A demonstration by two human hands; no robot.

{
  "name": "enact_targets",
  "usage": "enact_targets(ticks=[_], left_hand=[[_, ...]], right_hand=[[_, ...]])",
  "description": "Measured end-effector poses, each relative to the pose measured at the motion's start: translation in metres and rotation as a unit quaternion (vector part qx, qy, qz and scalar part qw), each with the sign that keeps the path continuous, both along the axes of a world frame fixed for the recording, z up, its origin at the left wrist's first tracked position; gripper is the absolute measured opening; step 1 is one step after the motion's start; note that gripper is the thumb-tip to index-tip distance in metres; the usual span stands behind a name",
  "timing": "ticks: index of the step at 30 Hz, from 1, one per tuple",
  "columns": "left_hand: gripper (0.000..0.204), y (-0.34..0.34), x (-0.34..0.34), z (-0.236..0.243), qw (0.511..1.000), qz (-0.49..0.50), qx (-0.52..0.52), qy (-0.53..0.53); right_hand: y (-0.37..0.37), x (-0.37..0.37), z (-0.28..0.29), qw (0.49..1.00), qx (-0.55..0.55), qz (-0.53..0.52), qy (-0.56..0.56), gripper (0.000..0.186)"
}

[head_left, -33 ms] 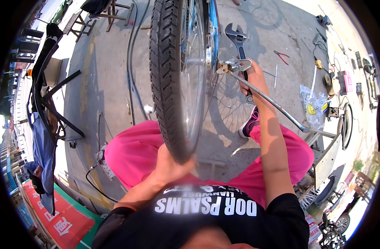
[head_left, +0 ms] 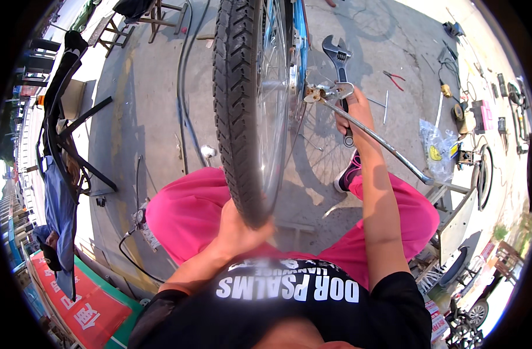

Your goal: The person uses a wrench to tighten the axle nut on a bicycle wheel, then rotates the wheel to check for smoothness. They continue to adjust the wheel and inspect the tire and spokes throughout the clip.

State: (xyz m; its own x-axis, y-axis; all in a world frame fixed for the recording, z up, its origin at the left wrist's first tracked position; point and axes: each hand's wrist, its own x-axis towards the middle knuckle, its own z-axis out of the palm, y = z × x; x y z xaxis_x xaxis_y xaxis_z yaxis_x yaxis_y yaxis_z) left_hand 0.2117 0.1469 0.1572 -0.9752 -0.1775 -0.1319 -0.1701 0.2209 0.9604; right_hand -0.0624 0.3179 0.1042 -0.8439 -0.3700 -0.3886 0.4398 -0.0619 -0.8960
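A bicycle wheel with a black knobbly tyre (head_left: 234, 110) stands upright before me, beside a blue bicycle frame (head_left: 301, 41). Wrapped round the tyre's near end is my left hand (head_left: 238, 231); the tyre hides part of its fingers. To the right of the wheel, my right hand (head_left: 354, 113) is closed round the dark handle of an adjustable wrench (head_left: 340, 71). The wrench's jaws point away from me with nothing between them. Next to this hand is a rusty metal fitting (head_left: 315, 94) by the wheel's hub. A long metal rod (head_left: 388, 148) slants from there toward my right knee.
Red-handled pliers (head_left: 394, 79) and a T-shaped metal tool (head_left: 385, 107) lie on the concrete to the right. A clear plastic bag (head_left: 437, 148) is farther right, near scattered tools. Hoses (head_left: 182, 99) run along the floor on the left. A folding stool (head_left: 110, 36) stands far left.
The wheel's far part and the wrench's jaws have shifted slightly to the right. Both hands keep their holds.
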Motion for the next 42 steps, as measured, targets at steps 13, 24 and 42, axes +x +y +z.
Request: enact_targets(ticks=[13,24,42], left_hand=[[0.065,0.004,-0.006,0.005,0.999,0.041,-0.025,-0.004],[0.051,0.004,-0.001,0.002,0.994,0.075,-0.071,0.03],[0.079,-0.004,0.0,-0.024,0.992,0.017,0.109,0.062]], right_hand=[[0.028,0.132,-0.029,0.981,-0.048,-0.061,-0.176,0.027],[0.061,0.188,-0.181,0.956,0.153,0.024,-0.247,0.016],[0.051,0.227,-0.23,0.907,0.4,-0.051,0.122,0.026]])
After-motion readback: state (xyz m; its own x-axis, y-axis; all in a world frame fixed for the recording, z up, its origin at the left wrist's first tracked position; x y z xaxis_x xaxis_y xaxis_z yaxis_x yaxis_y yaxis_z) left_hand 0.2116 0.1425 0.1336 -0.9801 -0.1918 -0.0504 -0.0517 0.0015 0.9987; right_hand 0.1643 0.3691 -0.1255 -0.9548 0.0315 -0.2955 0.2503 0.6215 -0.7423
